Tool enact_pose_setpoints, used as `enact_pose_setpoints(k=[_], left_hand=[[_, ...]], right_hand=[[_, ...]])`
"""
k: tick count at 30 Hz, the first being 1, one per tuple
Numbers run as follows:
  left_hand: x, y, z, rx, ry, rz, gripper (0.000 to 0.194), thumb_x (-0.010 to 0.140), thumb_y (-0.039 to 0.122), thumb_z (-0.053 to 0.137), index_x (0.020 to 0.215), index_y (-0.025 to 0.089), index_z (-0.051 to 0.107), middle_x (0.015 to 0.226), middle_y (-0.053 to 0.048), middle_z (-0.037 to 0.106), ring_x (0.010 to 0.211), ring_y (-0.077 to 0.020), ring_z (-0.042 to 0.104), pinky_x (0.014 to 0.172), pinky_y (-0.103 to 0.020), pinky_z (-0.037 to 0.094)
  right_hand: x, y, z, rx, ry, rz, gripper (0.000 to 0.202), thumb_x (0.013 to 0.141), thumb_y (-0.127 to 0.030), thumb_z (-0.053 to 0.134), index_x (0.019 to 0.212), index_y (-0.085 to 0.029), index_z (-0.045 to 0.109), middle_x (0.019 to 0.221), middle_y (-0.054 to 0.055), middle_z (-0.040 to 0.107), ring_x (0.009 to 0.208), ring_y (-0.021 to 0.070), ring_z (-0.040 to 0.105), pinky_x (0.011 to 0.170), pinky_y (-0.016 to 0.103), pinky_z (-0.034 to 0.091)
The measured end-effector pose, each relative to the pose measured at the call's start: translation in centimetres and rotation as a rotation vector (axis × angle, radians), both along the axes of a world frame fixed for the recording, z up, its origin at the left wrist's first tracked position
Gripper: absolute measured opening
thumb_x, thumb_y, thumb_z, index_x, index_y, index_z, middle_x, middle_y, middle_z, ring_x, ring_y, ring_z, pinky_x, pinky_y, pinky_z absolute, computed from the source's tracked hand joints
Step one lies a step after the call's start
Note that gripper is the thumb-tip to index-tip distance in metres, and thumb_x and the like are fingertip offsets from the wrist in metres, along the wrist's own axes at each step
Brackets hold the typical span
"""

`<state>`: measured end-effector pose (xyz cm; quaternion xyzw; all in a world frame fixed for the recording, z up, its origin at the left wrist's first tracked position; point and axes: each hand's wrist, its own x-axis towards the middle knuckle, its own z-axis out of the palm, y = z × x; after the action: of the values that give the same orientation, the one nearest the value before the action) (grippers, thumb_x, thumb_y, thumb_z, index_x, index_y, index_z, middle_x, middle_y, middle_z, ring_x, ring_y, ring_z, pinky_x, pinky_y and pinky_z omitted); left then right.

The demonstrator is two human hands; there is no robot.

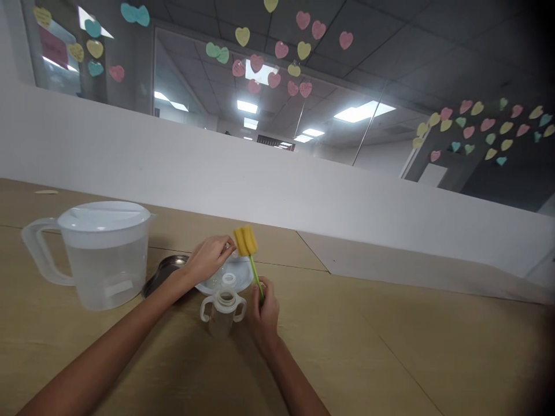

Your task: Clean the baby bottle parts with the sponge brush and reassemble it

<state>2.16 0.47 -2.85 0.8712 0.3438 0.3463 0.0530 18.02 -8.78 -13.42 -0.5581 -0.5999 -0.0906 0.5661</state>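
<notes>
In the head view, your right hand (264,312) grips the green handle of the yellow sponge brush (246,241) upright beside the two-handled bottle (222,312) on the table (347,335), while your left hand (211,256), fingers bent close together, is at the sponge's side, contact unclear.

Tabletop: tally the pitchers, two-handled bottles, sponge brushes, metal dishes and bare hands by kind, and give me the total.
Pitcher: 1
Two-handled bottle: 1
Sponge brush: 1
Metal dish: 1
Bare hands: 2 (left hand, right hand)
Total: 6
</notes>
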Motion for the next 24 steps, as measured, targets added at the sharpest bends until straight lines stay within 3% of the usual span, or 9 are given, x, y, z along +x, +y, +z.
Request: enact_pose_setpoints(k=[4, 9, 13, 19, 24], left_hand=[[-0.3, 0.2, 0.3, -0.016, -0.145, -0.057, 0.024, 0.090, 0.035, 0.037, 0.092, 0.019, 0.055, 0.087, -0.003, 0.064, 0.082, -0.0180, 0.059, 0.073, -0.028, 0.042], [-0.1, -0.3, 0.7, -0.022, -0.350, -0.145, 0.020, 0.086, 0.034, 0.047, 0.094, 0.019, 0.058, 0.097, -0.003, 0.065, 0.091, -0.0166, 0.059, 0.082, -0.028, 0.043], [0.0, -0.8, 1.0, 0.028, -0.364, -0.068, 0.017, 0.082, 0.033, 0.055, 0.091, 0.021, 0.064, 0.094, -0.001, 0.068, 0.093, -0.0181, 0.058, 0.088, -0.031, 0.041], [-0.3, -0.8, 1.3, 0.059, -0.454, -0.008, 0.012, 0.075, 0.031, 0.064, 0.079, 0.021, 0.067, 0.084, 0.000, 0.069, 0.087, -0.0172, 0.058, 0.083, -0.028, 0.044], [-0.7, -0.6, 1.8, 0.013, -0.482, -0.007, 0.018, 0.074, 0.036, 0.062, 0.079, 0.020, 0.069, 0.085, -0.001, 0.070, 0.086, -0.0185, 0.060, 0.083, -0.030, 0.045]], right_hand=[[0.3, 0.3, 0.1, 0.000, 0.117, -0.100, 0.028, 0.092, -0.037, 0.034, 0.104, -0.016, 0.049, 0.075, 0.003, 0.061, 0.062, 0.0163, 0.057, 0.053, 0.024, 0.040], [0.6, 0.2, -0.1, -0.054, -0.038, -0.055, 0.029, 0.092, -0.035, 0.034, 0.103, -0.014, 0.052, 0.065, 0.001, 0.061, 0.047, 0.0136, 0.053, 0.046, 0.022, 0.036], [0.8, 0.1, -0.4, -0.009, -0.194, -0.053, 0.028, 0.093, -0.029, 0.034, 0.104, -0.013, 0.053, 0.064, 0.002, 0.063, 0.044, 0.0124, 0.053, 0.044, 0.021, 0.035], [1.3, 0.2, -0.4, 0.097, -0.514, -0.040, 0.023, 0.090, -0.022, 0.040, 0.100, -0.013, 0.059, 0.058, 0.003, 0.063, 0.046, 0.0133, 0.056, 0.047, 0.021, 0.039], [1.3, 0.0, -0.3, 0.072, -0.448, -0.035, 0.024, 0.090, -0.022, 0.038, 0.101, -0.014, 0.058, 0.060, 0.003, 0.063, 0.046, 0.0119, 0.055, 0.048, 0.021, 0.040]])
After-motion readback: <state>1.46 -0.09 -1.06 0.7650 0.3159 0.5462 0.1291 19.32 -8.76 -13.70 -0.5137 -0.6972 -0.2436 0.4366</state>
